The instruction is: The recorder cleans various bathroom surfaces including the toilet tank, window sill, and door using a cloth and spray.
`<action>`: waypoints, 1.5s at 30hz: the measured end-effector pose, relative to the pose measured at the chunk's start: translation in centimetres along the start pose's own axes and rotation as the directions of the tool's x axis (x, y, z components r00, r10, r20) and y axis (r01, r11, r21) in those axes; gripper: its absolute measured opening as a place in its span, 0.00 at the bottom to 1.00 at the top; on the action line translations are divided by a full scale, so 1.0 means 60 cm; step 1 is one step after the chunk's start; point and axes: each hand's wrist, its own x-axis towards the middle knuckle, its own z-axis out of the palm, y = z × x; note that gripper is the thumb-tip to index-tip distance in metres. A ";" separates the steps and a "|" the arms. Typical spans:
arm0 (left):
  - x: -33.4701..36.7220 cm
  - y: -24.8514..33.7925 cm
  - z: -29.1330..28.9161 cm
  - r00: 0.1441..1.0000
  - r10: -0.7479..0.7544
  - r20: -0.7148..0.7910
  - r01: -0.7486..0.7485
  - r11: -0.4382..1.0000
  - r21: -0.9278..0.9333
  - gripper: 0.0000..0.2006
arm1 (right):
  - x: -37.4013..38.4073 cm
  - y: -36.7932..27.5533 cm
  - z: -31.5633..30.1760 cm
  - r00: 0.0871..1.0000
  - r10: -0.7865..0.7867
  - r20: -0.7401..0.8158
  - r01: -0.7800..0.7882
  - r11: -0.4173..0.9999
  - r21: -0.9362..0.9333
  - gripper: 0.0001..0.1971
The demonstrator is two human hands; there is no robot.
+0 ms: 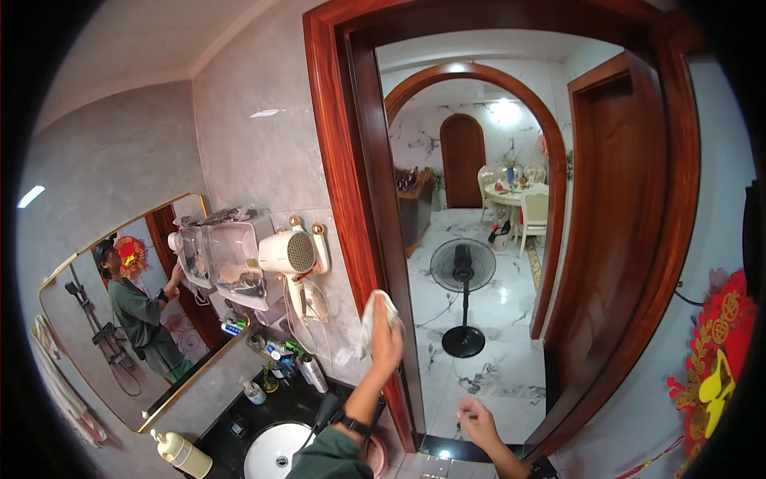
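Observation:
My left hand [388, 345] is closed on a white cloth [378, 313], bunched in its fingers and pressed to the left side of the reddish-brown wooden door frame [345, 191]. A dark watch strap and a green sleeve show on that arm. Lower and to the right, my right hand [480, 427] hangs in front of the doorway with its fingers loosely bent. Nothing shows in that hand. Beside the cloth, a white hair dryer [289, 254] sits in a wall holder with its cord hanging down.
Left of the frame are clear wall boxes [235, 263], a gold-edged mirror [104, 319], bottles [313, 374] and a white sink [267, 455] in a black counter. Beyond the doorway stand a black fan [463, 275] and a dining table [511, 191]. A red decoration [722, 359] hangs at right.

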 end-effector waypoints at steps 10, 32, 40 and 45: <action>-0.058 0.037 -0.022 0.687 0.187 0.702 0.044 0.954 -0.297 0.33 | 0.167 -0.167 0.124 0.953 0.264 0.149 -0.227 0.294 0.928 0.25; -0.032 -0.196 -0.076 0.935 0.277 0.223 -0.268 0.961 -0.072 0.31 | 0.654 -0.788 0.236 0.298 -0.917 0.264 0.528 -0.071 -0.846 0.28; -0.059 -0.266 0.027 0.955 0.193 0.223 -0.252 0.928 0.275 0.29 | 0.809 -1.116 0.147 0.125 -0.952 0.279 0.286 -0.234 -0.929 0.24; -0.064 -0.277 0.011 0.935 0.200 0.294 -0.278 0.927 0.251 0.30 | 0.817 -1.153 -0.007 -0.051 -0.919 0.390 0.109 -0.393 -0.913 0.27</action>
